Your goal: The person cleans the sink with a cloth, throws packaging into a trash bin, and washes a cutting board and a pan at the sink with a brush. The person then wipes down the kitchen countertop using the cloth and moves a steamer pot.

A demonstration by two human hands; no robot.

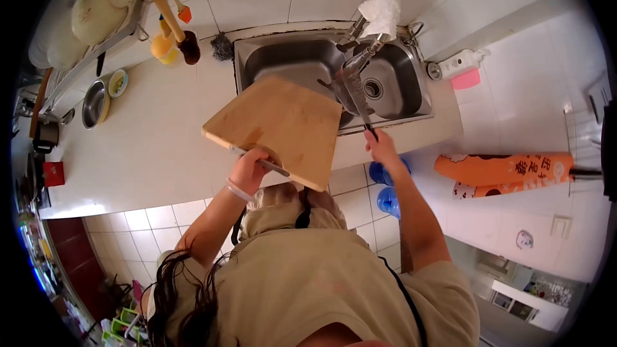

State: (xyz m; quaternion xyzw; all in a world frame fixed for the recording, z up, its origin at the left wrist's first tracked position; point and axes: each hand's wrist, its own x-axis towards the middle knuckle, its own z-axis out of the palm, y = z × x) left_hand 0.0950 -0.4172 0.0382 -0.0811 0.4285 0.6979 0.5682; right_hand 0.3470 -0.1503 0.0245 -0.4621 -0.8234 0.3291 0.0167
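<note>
the left hand (pixel 250 170) grips the near edge of a pale brown, flat wooden board (pixel 289 109), fingers curled at its cut-out; a slim grey metal bar (pixel 276 167) lies there too, whether separate i cannot tell. the right hand (pixel 384 148) is clenched around the dark handle of a broad-bladed metal knife (pixel 360 99), its blade ahead of that hand, below a silver metal faucet (pixel 365 56). beyond both hands is a double-bowl stainless-steel sink (pixel 241 71), the board tilted partly over its bowl left of the right hand. the work looks midway: board and knife are both lifted, neither yet set down. a darker patch on the board seems damp; whether water runs, or the blade is clean, i cannot tell.
</note>
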